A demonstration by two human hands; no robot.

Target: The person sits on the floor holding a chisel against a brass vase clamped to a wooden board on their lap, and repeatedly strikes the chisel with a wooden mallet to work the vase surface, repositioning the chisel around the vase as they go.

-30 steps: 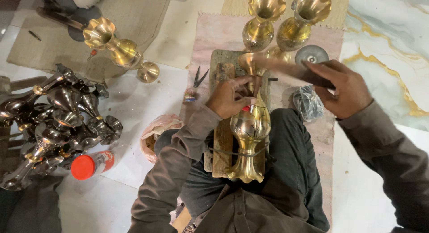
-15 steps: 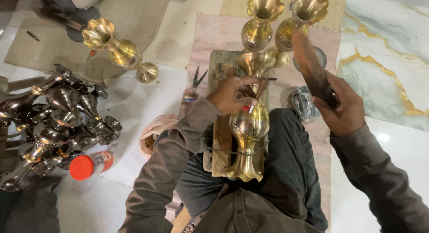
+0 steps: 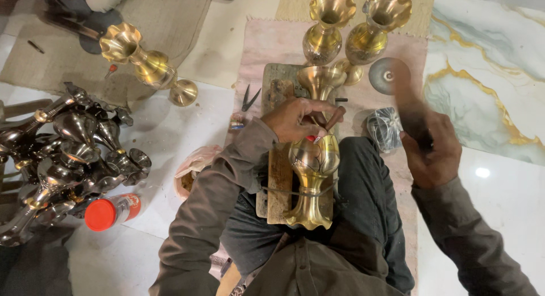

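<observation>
A brass vase (image 3: 314,159) lies on its side on a wooden board (image 3: 278,182) across my lap, mouth pointing away from me. My left hand (image 3: 295,119) rests on the vase's neck and holds a short wooden-handled chisel (image 3: 332,119) against the body near a red mark. My right hand (image 3: 434,154) is off to the right of the vase, gripping a blurred dark hammer-like tool (image 3: 406,105) that points upward.
Two upright brass vases (image 3: 325,29) (image 3: 377,26) stand beyond the board. Another brass vase (image 3: 149,66) lies at the upper left. A pile of dark metal vases (image 3: 68,154), a red-capped bottle (image 3: 110,211), pliers (image 3: 248,98) and a round disc (image 3: 389,75) surround me.
My right hand swung the tool from over the vase's neck up and away to the right. The left hand and chisel stayed on the vase.
</observation>
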